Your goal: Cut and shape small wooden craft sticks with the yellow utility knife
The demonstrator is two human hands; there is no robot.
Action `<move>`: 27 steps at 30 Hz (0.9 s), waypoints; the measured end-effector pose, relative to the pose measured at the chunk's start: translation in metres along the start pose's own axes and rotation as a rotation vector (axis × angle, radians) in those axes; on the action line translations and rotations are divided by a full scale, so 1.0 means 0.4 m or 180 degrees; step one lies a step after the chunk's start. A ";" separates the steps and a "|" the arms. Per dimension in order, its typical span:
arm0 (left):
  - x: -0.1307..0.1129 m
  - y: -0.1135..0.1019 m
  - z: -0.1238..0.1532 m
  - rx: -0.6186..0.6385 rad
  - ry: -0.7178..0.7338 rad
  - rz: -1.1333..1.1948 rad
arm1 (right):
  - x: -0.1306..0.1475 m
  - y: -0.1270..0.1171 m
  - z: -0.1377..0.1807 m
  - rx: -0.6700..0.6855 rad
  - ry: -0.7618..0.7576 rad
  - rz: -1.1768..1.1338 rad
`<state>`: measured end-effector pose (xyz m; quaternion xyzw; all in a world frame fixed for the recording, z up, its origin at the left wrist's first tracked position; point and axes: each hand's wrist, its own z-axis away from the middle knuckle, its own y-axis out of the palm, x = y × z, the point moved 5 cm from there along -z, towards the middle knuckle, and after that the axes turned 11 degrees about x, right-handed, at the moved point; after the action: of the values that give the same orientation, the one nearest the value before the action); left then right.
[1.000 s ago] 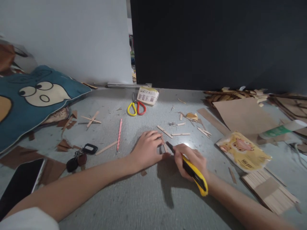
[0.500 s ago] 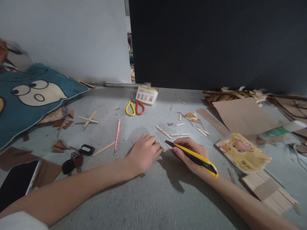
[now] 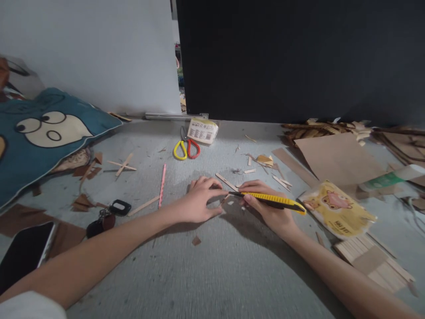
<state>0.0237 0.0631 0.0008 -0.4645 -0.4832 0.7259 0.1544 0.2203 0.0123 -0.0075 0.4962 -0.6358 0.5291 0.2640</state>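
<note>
A yellow-and-black utility knife [image 3: 274,200] is gripped in my right hand [image 3: 267,212], its dark tip pointing left. My left hand [image 3: 202,200] rests just across from it, forefinger and thumb spread apart with a gap between them. The forefinger comes close to the knife's tip; I cannot tell whether they touch. Small pale scraps [image 3: 230,203] lie between the two hands. Just beyond them is a wooden craft stick piece [image 3: 226,181] with a small dark slot, partly near my right fingers. A pink patterned pencil [image 3: 162,185] lies left of my left hand.
Red-and-yellow-handled scissors [image 3: 187,148] lie beside a small packet [image 3: 202,130] at the back. Left are crossed sticks [image 3: 123,165], keys [image 3: 105,218], a phone [image 3: 25,257] and a blue cushion [image 3: 56,128]. Right are a yellow tissue pack [image 3: 337,210] and bundled craft sticks [image 3: 373,261].
My left hand has shifted slightly away from me, and its forefinger and thumb have spread apart. The knife has swung to lie flatter, its tip nearer my left forefinger.
</note>
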 end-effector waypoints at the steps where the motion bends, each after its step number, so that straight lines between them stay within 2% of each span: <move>1: 0.005 0.000 -0.002 0.0081 -0.0005 -0.0012 | -0.005 0.001 0.001 0.0007 0.0115 -0.0232; 4: 0.011 0.007 -0.003 0.0177 0.0001 -0.0087 | -0.008 0.007 0.004 -0.0053 0.0397 -0.1018; 7: 0.013 0.019 -0.002 0.0111 0.0027 -0.0087 | -0.001 0.013 0.005 -0.0101 0.0604 -0.1323; 13: 0.017 0.015 -0.002 -0.0220 0.0015 0.0160 | -0.003 0.012 -0.007 -0.0198 0.0786 -0.1320; 19: 0.008 0.013 -0.003 0.0198 0.0224 -0.0095 | -0.015 0.015 -0.007 -0.0033 0.0851 -0.1142; 27: 0.005 0.031 -0.003 0.0006 0.0182 -0.0286 | -0.002 0.035 -0.008 0.0134 0.0696 -0.1244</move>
<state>0.0264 0.0591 -0.0110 -0.4628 -0.4983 0.7051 0.2010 0.2075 0.0147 -0.0130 0.5550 -0.4840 0.5317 0.4184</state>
